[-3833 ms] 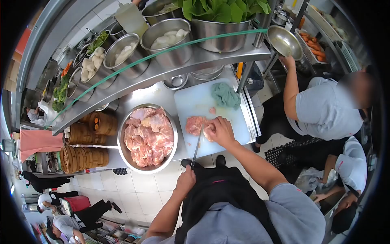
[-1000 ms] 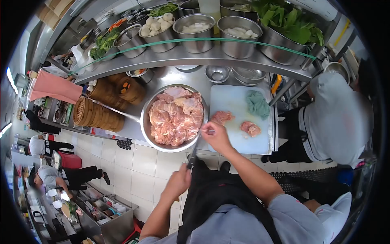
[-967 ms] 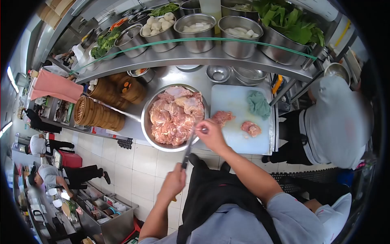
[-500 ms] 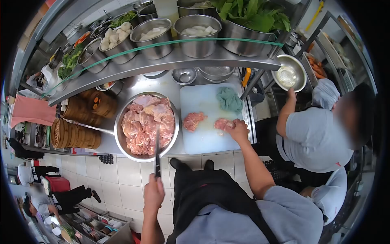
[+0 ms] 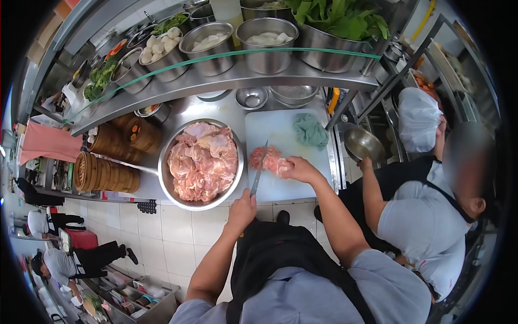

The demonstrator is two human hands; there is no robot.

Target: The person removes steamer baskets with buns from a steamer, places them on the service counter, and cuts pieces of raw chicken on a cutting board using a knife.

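My left hand (image 5: 241, 211) is closed round the handle of a knife (image 5: 258, 171), whose blade points up over the left part of the white cutting board (image 5: 288, 124). The blade tip lies across the raw meat (image 5: 271, 160) on the board. At the right end of that meat, the fingers of my right hand (image 5: 300, 169) are closed on it. A green cloth (image 5: 311, 130) lies crumpled at the board's upper right. Left of the board stands a large steel bowl (image 5: 162, 171) heaped with raw meat pieces.
Bamboo steamers (image 5: 105, 173) stand left of the bowl. A metal shelf (image 5: 226, 85) with steel pots spans above the counter. Close on the right, a co-worker (image 5: 415, 210) holds a metal pan (image 5: 365, 144). Small steel bowls (image 5: 251, 98) sit behind the board.
The knife has moved from over the meat bowl to the meat on the board. My right hand has shifted left with its piece, now against the other meat. The co-worker's pan is lower.
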